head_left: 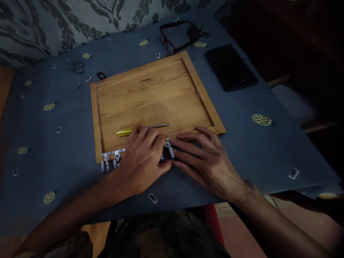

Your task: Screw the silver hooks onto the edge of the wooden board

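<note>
So the thing everything sits around is a framed wooden panel [150, 96], lying flat with its raised rim up, and the metal hook strip [116, 153] runs along its near edge. The left hand [143, 157] is curled narrow over the middle of the strip and hides part of it, so I can't tell if it's really gripping. The right hand [209, 157] has its fingers stretched out, fairly close together, tips at the strip's right-hand end; can't tell if it's pinching anything either. My guess is both hands are there to keep the strip lined up and steady against the rim. The yellow-handled screwdriver [124, 132] lies on the panel just past the left hand's fingers, probably parked there so it's easy to grab. Under the panel is a dark blue tablecloth [70, 132] with little yellow prints. There's a dark phone [231, 68] off the panel's right side, glasses [185, 46] by its far right corner and a small dark loop [101, 75] at the far left one. Room's pretty dim, with leafy patterned fabric [61, 21] beyond the far edge.
</note>
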Tool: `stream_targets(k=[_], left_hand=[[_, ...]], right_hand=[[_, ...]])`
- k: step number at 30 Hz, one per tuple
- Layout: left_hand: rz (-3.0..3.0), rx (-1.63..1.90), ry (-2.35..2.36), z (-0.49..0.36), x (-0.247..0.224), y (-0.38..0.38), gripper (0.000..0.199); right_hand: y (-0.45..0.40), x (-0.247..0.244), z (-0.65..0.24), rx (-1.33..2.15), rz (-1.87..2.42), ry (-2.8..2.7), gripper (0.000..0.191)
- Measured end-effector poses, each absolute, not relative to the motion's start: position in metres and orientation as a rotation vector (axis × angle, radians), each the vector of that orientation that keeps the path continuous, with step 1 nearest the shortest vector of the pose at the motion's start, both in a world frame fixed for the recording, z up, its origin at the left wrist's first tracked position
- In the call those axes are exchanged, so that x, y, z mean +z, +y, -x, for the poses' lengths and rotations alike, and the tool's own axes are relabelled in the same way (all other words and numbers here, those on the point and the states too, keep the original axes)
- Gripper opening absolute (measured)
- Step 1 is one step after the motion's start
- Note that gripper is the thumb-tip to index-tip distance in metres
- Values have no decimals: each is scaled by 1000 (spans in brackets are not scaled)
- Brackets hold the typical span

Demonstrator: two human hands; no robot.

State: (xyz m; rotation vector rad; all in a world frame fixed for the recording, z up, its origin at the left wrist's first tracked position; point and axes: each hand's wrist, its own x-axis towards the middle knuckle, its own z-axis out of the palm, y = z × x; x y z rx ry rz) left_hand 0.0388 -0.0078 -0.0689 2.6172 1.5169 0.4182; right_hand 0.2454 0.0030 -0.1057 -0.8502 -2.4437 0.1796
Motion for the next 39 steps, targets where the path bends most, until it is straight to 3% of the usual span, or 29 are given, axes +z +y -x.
stream_targets(k=[26, 32, 39], left_hand=[[-2591, 329, 1512, -37, -68, -7, 22], [-2601, 321, 1442, -19, -40, -4, 34], [-2385, 416, 1649, 14, -8, 7, 18]], right_hand=[[1, -106, -244, 168, 858, -2441, 17], [3, -106, -244, 107, 823, -2434, 17], [3, -108, -244, 88, 843, -2456, 17]])
